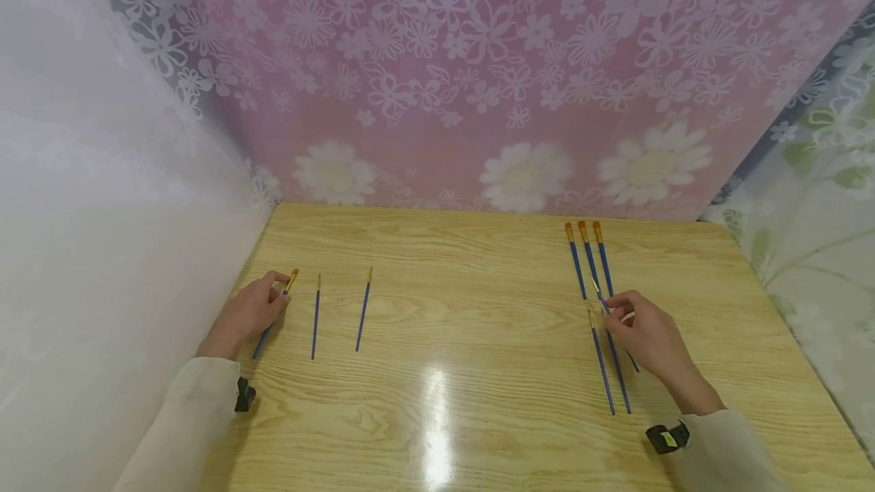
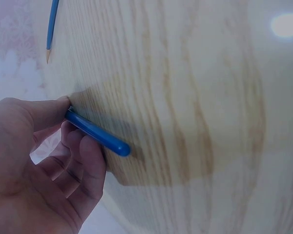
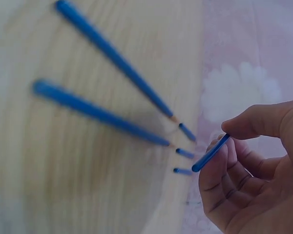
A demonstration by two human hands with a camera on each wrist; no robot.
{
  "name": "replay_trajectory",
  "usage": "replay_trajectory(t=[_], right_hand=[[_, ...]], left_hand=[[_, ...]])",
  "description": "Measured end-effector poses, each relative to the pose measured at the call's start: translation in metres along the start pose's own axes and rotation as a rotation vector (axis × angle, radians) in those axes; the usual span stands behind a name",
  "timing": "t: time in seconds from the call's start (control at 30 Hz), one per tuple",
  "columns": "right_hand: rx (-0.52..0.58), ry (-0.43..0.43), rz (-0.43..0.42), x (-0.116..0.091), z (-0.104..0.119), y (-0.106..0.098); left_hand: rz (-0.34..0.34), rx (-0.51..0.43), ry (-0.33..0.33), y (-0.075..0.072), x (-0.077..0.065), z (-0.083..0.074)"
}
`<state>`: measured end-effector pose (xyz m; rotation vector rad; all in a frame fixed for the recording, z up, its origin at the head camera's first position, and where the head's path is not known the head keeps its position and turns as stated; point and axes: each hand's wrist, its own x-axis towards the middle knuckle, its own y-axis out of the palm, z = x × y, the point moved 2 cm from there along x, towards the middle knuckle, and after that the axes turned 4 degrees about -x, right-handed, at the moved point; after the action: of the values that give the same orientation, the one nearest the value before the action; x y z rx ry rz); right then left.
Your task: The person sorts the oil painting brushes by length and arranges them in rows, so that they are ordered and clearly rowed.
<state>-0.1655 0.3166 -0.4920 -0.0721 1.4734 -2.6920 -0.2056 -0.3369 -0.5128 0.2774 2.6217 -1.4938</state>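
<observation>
At the left side of the table, my left hand [image 1: 251, 308] pinches a blue-handled paintbrush [image 1: 263, 343] near its gold ferrule. Its handle end [image 2: 100, 134] points out from between thumb and fingers in the left wrist view. Two thin paintbrushes, one nearer [image 1: 316, 325] and one farther right [image 1: 364, 316], lie beside that hand. My right hand [image 1: 645, 332] pinches a thin blue paintbrush [image 3: 211, 153] between thumb and fingers. Below it lie two thin paintbrushes [image 1: 601, 363], side by side, bristles away from me. Behind them rest three orange-tipped paintbrushes [image 1: 576, 268], partly overlapped by the held brush.
The wood-grain table [image 1: 465, 287] runs back to a pink floral curtain [image 1: 437, 97]. A pale wall or sheet [image 1: 123, 173] borders the left side, and a leafy patterned cloth [image 1: 807, 211] the right. Light glares on the tabletop's front middle.
</observation>
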Motion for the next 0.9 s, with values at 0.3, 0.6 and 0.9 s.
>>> replay_trajectory(t=[0.3, 0.6, 0.9], right_hand=[[-0.032, 0.0, 0.01, -0.015, -0.014, -0.001], [-0.098, 0.046, 0.014, -0.022, -0.028, 0.003], [-0.12, 0.067, 0.038, -0.03, -0.035, 0.011]], left_hand=[[0.002, -0.002, -0.004, -0.001, 0.0, 0.0], [0.002, 0.002, -0.007, -0.001, 0.001, 0.002], [0.011, -0.002, -0.013, -0.001, 0.003, 0.003]])
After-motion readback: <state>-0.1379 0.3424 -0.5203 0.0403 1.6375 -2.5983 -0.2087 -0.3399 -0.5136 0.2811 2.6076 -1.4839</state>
